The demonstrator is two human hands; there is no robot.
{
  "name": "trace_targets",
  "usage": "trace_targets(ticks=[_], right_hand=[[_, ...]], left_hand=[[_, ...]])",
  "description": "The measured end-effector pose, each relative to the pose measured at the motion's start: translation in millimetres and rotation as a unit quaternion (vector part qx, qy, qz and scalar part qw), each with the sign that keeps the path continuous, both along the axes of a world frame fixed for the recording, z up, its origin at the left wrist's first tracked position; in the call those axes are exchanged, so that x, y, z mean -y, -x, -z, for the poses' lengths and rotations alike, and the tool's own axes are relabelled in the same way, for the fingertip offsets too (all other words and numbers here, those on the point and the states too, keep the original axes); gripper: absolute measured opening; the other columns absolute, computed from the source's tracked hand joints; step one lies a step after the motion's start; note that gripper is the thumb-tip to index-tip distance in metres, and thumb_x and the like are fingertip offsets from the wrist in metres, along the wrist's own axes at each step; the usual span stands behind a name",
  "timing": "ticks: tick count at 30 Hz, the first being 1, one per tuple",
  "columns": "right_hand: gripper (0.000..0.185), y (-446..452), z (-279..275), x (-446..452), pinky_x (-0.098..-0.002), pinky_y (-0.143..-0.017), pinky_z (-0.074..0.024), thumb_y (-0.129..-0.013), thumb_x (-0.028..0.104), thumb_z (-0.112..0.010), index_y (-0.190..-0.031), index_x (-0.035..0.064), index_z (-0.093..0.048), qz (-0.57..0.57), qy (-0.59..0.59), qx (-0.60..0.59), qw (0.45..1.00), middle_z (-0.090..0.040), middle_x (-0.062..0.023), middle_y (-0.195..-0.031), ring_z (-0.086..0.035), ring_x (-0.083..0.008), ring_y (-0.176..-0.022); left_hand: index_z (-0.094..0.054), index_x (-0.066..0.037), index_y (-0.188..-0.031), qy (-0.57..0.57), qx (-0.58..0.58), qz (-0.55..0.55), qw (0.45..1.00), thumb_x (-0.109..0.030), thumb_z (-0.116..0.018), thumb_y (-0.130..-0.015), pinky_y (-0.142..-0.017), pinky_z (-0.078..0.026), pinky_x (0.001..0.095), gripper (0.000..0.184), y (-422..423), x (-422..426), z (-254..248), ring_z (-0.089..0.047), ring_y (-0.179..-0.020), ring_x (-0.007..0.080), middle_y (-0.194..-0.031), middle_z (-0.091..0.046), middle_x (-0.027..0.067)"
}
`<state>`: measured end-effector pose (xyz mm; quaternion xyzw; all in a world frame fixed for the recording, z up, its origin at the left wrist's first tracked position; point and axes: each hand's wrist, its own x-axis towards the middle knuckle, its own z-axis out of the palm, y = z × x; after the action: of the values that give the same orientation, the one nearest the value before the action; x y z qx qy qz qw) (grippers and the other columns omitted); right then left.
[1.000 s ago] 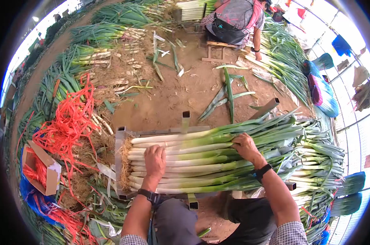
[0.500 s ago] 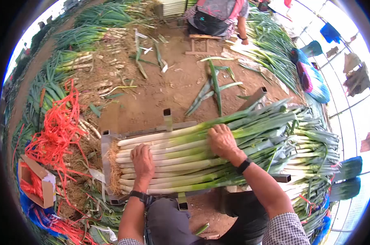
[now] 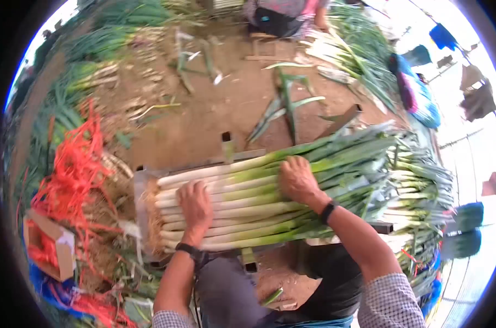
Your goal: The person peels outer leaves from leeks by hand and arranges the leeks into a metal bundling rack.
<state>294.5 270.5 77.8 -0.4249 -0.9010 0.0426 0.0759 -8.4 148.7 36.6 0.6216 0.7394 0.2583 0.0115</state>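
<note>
A row of leeks (image 3: 245, 206) lies side by side across a metal frame (image 3: 142, 191) in front of me. Their roots (image 3: 152, 213) are lined up at the frame's left plate, and the green leaves stretch to the right. My left hand (image 3: 195, 209) is curled over the white stalks near the root end. Over the part where white turns green, my right hand (image 3: 300, 179) grips the leeks from above, its fingers bent. The undersides of both hands are hidden.
More leeks (image 3: 417, 191) are stacked at the right. Red plastic strips (image 3: 75, 158) and an open cardboard box (image 3: 51, 246) lie at the left. Loose leaves (image 3: 286, 106) are scattered on the soil. Another person (image 3: 283, 19) sits on a low stool at the back.
My left hand has shifted slightly up and right on the stalks. The right hand has moved slightly up over the leeks. The view has also shifted a little.
</note>
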Motion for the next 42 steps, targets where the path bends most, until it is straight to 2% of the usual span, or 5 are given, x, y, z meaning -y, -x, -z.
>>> trace_targets(ticks=[17,29,30,38,42], right_hand=[[0.028,-166.5,-218.0,143.5,-0.0391,-0.081,-0.0555,-0.097,0.017,-0.064,-0.119,-0.0005,-0.065,0.148,0.17,-0.26,0.939,-0.07,-0.0219,-0.105,-0.07,-0.0346,-0.092],[0.033,-337.3,-54.9,425.6,-0.0335,-0.07,-0.054,-0.099,0.027,-0.063,-0.111,-0.0027,-0.069,0.609,0.338,-0.346,0.629,-0.072,-0.0092,-0.091,-0.067,-0.0175,-0.078],[0.039,-367.3,14.7,477.1,-0.0316,-0.065,-0.0563,-0.096,0.033,-0.065,-0.11,-0.0029,-0.07,0.554,0.281,-0.31,0.72,-0.071,-0.0068,-0.09,-0.068,-0.0152,-0.077],[0.031,-400.5,79.0,650.8,-0.0304,-0.057,-0.0542,-0.095,0.025,-0.066,-0.095,-0.0068,-0.068,0.734,0.348,-0.441,0.38,-0.066,-0.0071,-0.076,-0.064,-0.0163,-0.063],[0.032,-414.2,69.6,606.5,-0.0283,-0.056,-0.0522,-0.096,0.024,-0.066,-0.105,-0.0056,-0.07,0.727,0.305,-0.435,0.435,-0.067,-0.0053,-0.077,-0.065,-0.0146,-0.066]], left_hand=[[-0.062,-0.001,-0.124,0.019,-0.081,-0.028,0.996,-0.029,-0.041,-0.108,-0.11,-0.035,0.0544,0.039,30.3,-4.6,81.1,-0.051,-0.124,0.041,-0.13,-0.06,0.0216],[-0.06,-0.002,-0.133,0.079,-0.133,0.001,0.988,-0.037,-0.039,-0.109,-0.104,-0.041,0.0501,0.047,72.0,-19.1,82.0,-0.055,-0.122,0.0391,-0.133,-0.06,0.0199],[-0.059,-0.002,-0.133,0.082,-0.129,-0.004,0.988,-0.037,-0.038,-0.11,-0.103,-0.041,0.0503,0.047,81.3,-20.4,85.8,-0.054,-0.122,0.0396,-0.133,-0.06,0.02],[-0.058,0.007,-0.13,0.057,-0.137,0.077,0.986,-0.039,-0.04,-0.11,-0.098,-0.044,0.0494,0.054,106.7,-30.5,90.8,-0.056,-0.115,0.0469,-0.125,-0.061,0.0297],[-0.057,0.008,-0.131,0.083,-0.037,0.055,0.994,-0.038,-0.039,-0.11,-0.1,-0.044,0.0488,0.053,101.4,-37.5,80.8,-0.055,-0.117,0.0469,-0.128,-0.06,0.03]])
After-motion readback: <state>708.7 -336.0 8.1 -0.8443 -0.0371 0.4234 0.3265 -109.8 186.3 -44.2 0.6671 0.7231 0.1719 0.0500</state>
